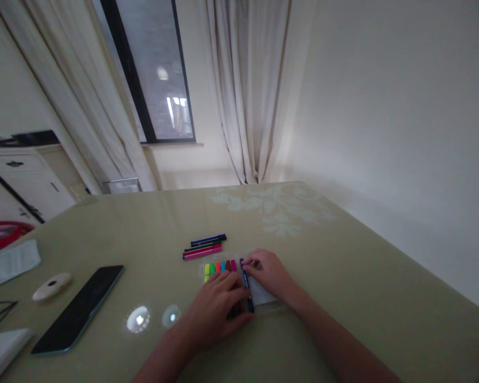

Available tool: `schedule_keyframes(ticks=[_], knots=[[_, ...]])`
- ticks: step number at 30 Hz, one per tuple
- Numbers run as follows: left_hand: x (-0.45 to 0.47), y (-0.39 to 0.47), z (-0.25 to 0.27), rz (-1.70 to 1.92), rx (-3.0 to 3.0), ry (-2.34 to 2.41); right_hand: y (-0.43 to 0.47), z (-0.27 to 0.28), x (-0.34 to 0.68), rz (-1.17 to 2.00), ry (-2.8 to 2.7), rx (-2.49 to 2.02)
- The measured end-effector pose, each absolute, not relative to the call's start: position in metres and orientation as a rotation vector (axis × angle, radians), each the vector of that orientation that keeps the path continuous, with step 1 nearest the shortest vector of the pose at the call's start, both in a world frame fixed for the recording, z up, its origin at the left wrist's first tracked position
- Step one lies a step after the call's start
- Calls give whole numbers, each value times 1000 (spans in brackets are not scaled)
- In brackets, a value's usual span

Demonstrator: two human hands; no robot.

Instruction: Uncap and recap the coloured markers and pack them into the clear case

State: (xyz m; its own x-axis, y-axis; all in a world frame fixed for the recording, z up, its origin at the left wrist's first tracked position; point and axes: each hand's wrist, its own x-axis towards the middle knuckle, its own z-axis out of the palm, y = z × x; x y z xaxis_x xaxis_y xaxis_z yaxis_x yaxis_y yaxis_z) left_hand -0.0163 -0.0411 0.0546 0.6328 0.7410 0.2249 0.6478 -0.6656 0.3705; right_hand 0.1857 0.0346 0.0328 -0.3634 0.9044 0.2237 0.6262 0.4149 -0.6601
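Pale green counter (323, 319) fills my lower view, and at its six o'clock my right grip (269, 272) pinches the upper end of a dark blue pen (246, 282) lying in a clear case (261, 293). My left grip (219, 302), at the pen's eight o'clock, spreads over bright markers (217, 267), though I cannot tell whether it grasps any; farther out, loose pens (203, 250) lie at ten o'clock and a black phone (80, 308) at nine.

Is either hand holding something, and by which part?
The right hand seems to pinch a dark pen near its far end. The left hand lies over bright markers; whether it grips is unclear.
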Motion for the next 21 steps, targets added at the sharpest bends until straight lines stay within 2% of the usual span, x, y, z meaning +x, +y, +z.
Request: schedule_keyframes(ticks=[3,6,10,16,21], knots=[[-30,-27,51,672,2496,1232,34,35,186,686,-2090,-1307],[-57,-6,42,819,2360,1653,33,37,187,703,-2095,-1311],[-90,12,30,651,2232,2114,33,36,187,674,-2115,-1288],[-100,15,25,493,2226,2197,33,36,187,658,-2128,-1277],[-88,12,28,758,2204,2095,30,39,183,657,-2081,-1224]])
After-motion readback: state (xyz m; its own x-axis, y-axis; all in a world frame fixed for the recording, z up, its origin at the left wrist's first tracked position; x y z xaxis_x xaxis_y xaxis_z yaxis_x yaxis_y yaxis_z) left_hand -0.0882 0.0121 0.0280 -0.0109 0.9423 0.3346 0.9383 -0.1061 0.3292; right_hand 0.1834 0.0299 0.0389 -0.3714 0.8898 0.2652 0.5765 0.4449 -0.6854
